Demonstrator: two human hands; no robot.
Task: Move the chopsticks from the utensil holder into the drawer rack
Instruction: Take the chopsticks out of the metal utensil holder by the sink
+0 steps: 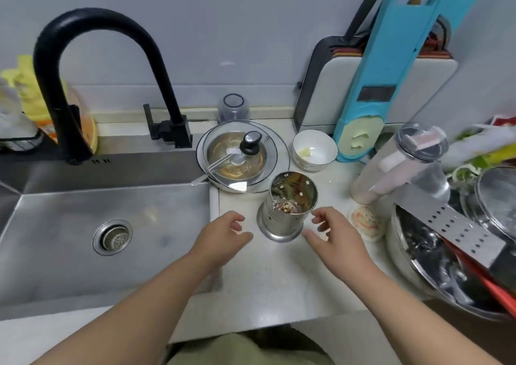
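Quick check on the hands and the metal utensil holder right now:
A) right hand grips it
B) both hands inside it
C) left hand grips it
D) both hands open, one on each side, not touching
D: the left hand and right hand are open on either side of the utensil holder, with gaps between.

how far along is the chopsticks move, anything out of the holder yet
Done: the utensil holder stands on the counter with no chopsticks rising above its rim; what lies inside is unclear. In hand: nothing; the left hand and right hand are open on either side of it, not touching. Left: no drawer rack is in view, so placement can't be confirmed.
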